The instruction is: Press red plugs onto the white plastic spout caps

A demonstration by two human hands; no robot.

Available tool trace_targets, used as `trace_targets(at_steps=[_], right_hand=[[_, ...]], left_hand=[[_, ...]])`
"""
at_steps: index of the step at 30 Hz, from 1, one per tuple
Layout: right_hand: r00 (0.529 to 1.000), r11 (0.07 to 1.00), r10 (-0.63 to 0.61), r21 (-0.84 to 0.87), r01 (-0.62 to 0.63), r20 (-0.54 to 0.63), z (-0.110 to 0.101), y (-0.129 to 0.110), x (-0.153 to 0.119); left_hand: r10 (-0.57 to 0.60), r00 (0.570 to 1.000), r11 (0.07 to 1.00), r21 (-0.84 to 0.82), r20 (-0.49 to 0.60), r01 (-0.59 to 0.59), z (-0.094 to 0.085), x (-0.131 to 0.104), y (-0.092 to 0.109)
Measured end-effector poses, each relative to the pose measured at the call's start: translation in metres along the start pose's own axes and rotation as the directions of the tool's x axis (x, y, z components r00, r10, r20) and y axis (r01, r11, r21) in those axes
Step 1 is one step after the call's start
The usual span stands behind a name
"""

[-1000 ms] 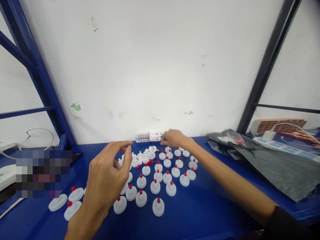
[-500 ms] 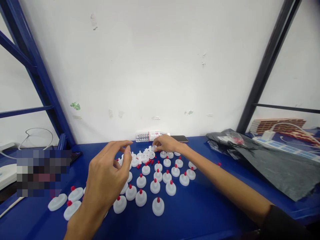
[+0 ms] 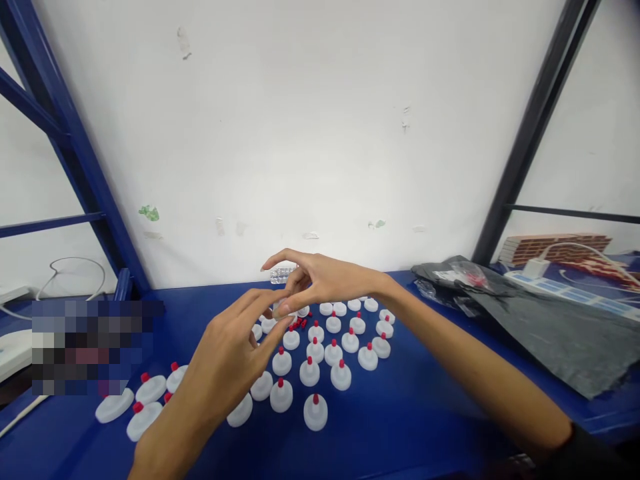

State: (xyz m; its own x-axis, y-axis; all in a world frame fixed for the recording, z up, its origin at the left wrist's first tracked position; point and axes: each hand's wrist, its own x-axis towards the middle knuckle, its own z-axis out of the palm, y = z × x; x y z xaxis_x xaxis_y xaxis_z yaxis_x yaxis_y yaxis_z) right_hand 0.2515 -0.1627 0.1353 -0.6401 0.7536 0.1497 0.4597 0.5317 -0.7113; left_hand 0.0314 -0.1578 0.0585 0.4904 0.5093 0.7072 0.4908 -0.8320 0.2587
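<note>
My left hand [image 3: 225, 360] and my right hand [image 3: 325, 280] meet above the blue table [image 3: 410, 420], fingertips touching at a small pale piece that looks like a white cap [image 3: 277, 310]. The right thumb and finger pinch it. I cannot tell whether the left fingers hold anything. Below the hands stand several white caps with red tips [image 3: 310, 372] in rows. A few loose red plugs [image 3: 300, 324] lie behind them.
Several flatter white caps [image 3: 115, 405] lie at the left. A clear water bottle [image 3: 280, 273] lies by the wall, partly hidden by my right hand. A black plastic bag [image 3: 550, 327] and a power strip [image 3: 565, 283] sit at the right. Blue [image 3: 75, 153] and black [image 3: 530, 133] frame posts flank the table.
My right hand has come back from the far caps by the bottle, lifting toward the left hand. The left hand has shifted right and forward until the fingertips meet.
</note>
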Motion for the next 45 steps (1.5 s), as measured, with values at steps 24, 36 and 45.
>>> trace_targets(at_steps=[24,36,45], right_hand=[[0.853,0.581,0.449,-0.640,-0.504,-0.265,0.018,0.136,0.028],[0.931,0.700,0.268,-0.614,-0.364,-0.247,0.019,0.133,0.023],[0.906,0.958,-0.084,-0.283,-0.041,-0.416,-0.003,0.061,0.025]], left_hand=[[-0.291,0.955,0.950,0.134,0.057,0.281,-0.006,0.003,0.003],[-0.210,0.977,0.963,0.177,0.021,0.203,-0.002,0.000,-0.003],[-0.356,0.933,0.921,0.192,0.057,0.340,-0.005,0.001,-0.001]])
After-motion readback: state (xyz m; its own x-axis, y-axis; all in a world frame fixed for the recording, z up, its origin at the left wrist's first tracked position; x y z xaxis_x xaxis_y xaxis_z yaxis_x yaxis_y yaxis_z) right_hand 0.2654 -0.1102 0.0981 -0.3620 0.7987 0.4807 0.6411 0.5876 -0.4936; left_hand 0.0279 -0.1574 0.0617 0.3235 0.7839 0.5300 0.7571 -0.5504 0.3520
